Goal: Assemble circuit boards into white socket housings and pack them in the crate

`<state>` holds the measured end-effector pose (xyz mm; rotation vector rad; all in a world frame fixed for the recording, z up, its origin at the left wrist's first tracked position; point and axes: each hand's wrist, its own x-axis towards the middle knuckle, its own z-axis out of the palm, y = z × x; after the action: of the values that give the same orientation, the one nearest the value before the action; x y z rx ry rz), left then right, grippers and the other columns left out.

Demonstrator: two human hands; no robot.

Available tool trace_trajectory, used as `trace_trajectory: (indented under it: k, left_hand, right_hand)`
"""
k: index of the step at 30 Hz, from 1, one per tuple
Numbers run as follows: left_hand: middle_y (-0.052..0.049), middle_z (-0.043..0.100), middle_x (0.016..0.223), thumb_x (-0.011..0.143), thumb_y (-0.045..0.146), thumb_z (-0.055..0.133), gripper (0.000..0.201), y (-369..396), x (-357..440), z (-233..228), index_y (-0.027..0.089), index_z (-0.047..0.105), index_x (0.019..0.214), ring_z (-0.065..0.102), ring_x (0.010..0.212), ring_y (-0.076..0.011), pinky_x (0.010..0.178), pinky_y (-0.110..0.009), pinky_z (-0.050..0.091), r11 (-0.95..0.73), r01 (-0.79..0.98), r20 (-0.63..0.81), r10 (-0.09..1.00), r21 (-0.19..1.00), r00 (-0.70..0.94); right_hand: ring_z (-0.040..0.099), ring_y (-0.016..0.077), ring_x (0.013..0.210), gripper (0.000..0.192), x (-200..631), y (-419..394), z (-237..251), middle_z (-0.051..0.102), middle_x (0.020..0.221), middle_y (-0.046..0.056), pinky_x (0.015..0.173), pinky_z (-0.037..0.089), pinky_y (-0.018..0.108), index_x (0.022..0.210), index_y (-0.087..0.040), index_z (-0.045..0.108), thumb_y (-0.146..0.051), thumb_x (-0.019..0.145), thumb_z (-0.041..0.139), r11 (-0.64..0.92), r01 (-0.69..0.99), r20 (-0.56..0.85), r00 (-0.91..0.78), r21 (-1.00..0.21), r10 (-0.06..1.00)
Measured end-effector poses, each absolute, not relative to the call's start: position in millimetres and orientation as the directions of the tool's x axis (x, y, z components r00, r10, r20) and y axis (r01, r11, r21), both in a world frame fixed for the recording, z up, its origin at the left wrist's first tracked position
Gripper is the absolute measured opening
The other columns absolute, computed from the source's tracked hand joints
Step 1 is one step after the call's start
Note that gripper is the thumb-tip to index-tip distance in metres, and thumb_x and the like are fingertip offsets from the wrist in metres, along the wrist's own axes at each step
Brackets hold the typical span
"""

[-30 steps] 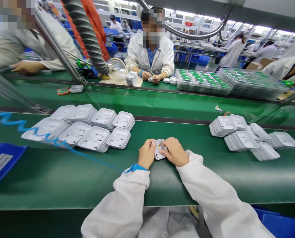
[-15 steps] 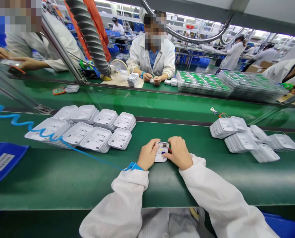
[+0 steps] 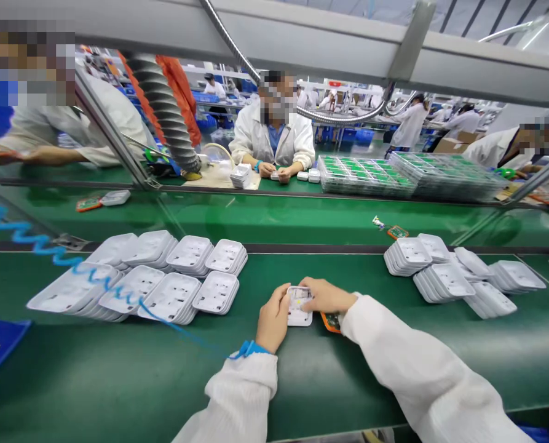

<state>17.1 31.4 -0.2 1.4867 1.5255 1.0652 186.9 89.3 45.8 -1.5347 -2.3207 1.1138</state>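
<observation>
A small white plastic housing (image 3: pixel 300 316), shaped like a shallow tray, sits in front of me at the middle of the bench. My left hand (image 3: pixel 273 319) grips its left side, thumb along the edge. Over the upper right part of the same housing, my right hand (image 3: pixel 328 296) has its fingers closed at the rim and its thumb reaching inside. A green circuit board with an orange edge (image 3: pixel 331 323) lies right of the housing, partly covered by my right hand and sleeve. Around my left wrist is a blue strap (image 3: pixel 249 349) with a coiled blue cord.
Stacked white housings (image 3: pixel 170 296) stand to the left, and more stacks (image 3: pixel 444 280) to the right. Another orange-edged board (image 3: pixel 398 232) lies beyond the dark rail. Across the line, a co-worker (image 3: pixel 273 138) handles a small white part near stacked clear trays (image 3: pixel 366 175).
The view has tilted up, so the bench appears lower. My right hand has turned more sideways over the housing, and the orange-edged board beside it has come into sight.
</observation>
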Motion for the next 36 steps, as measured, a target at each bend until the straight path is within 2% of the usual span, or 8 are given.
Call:
trace_trajectory:
  k: [4,7,12,17,24,29,33,36]
  left_hand:
    - [-0.014,0.062,0.116,0.085,0.038,0.043,0.041,33.3,12.4,-8.0,0.013,0.055,0.116,0.06,0.103,-0.0218,0.093,-0.038,0.044,-0.058,0.378,0.141,0.971,0.924,-0.194]
    - [-0.013,0.064,0.111,0.082,0.037,0.046,0.036,33.9,9.7,-10.8,0.015,0.059,0.107,0.061,0.099,-0.0221,0.091,-0.039,0.044,-0.052,0.35,0.132,0.969,0.935,-0.21]
    - [-0.011,0.066,0.103,0.078,0.039,0.053,0.032,37.9,13.6,-3.5,0.016,0.061,0.098,0.062,0.092,-0.0202,0.084,-0.035,0.047,-0.011,0.054,0.025,0.96,0.999,-0.277]
    - [-0.01,0.067,0.096,0.076,0.04,0.054,0.03,35.8,16.0,19.5,0.015,0.059,0.091,0.063,0.08,-0.0163,0.063,-0.025,0.046,0.047,-0.161,-0.097,0.944,0.986,-0.316]
    - [-0.007,0.068,0.089,0.078,0.024,0.048,0.017,4.6,27.2,32.2,0.015,0.059,0.087,0.063,0.074,-0.0126,0.059,-0.021,0.044,0.026,-0.102,-0.065,0.913,0.994,-0.402]
    - [-0.003,0.065,0.081,0.078,0.011,0.042,0.017,-22.5,26.7,57.9,0.016,0.058,0.081,0.06,0.065,-0.0103,0.061,-0.022,0.046,-0.006,0.025,0.016,0.902,1.0,-0.431]
    - [-0.003,0.065,0.087,0.084,0.015,0.044,0.017,-60.3,29.3,100.4,0.019,0.061,0.086,0.061,0.08,-0.0139,0.076,-0.028,0.049,-0.207,0.3,0.293,0.915,0.931,-0.278]
    - [-0.008,0.061,0.115,0.09,0.016,0.036,0.035,-99.0,38.9,122.7,0.02,0.053,0.12,0.058,0.107,-0.017,0.094,-0.032,0.046,-0.374,0.492,0.511,0.841,0.787,-0.177]
  right_hand:
    - [0.058,0.0225,0.099,0.032,207.5,164.1,88.8,0.061,0.108,0.011,0.082,0.043,0.032,0.109,-0.015,0.054,-0.026,0.08,0.062,0.073,0.79,-0.139,-0.198,-0.609,0.97]
    - [0.051,0.0259,0.107,0.027,209.3,175.3,107.2,0.057,0.112,0.014,0.089,0.039,0.038,0.109,-0.014,0.052,-0.029,0.087,0.053,0.137,0.807,0.153,-0.058,-0.574,0.986]
    - [0.054,0.0156,0.075,0.008,158.4,66.4,70.7,0.058,0.081,0.002,0.071,0.042,0.027,0.082,-0.021,0.051,-0.017,0.087,0.047,0.571,0.572,0.38,-0.428,-0.589,0.82]
    - [0.054,0.0165,0.08,0.013,125.4,-35.8,32.0,0.058,0.088,0.003,0.073,0.044,0.028,0.095,-0.02,0.049,-0.012,0.085,0.05,0.603,0.447,0.38,-0.494,-0.661,0.782]
    - [0.051,0.0164,0.07,0.011,138.0,-65.3,33.1,0.053,0.076,0.001,0.064,0.04,0.028,0.08,-0.02,0.045,-0.014,0.085,0.054,0.719,0.466,0.412,-0.601,-0.515,0.685]
    - [0.052,0.0159,0.065,0.013,144.7,-52.6,57.8,0.054,0.072,0.003,0.06,0.04,0.028,0.078,-0.02,0.045,-0.014,0.088,0.04,0.826,0.461,0.631,-0.545,-0.326,0.553]
    - [0.057,0.0143,0.065,0.011,148.7,-41.0,103.2,0.059,0.077,0.004,0.058,0.043,0.025,0.082,-0.02,0.047,-0.014,0.087,0.04,0.827,0.441,0.714,-0.447,-0.348,0.539]
    - [0.059,0.0138,0.067,0.011,151.9,-52.7,134.3,0.061,0.08,0.004,0.058,0.045,0.024,0.083,-0.021,0.048,-0.014,0.087,0.041,0.861,0.346,0.722,-0.474,-0.374,0.504]
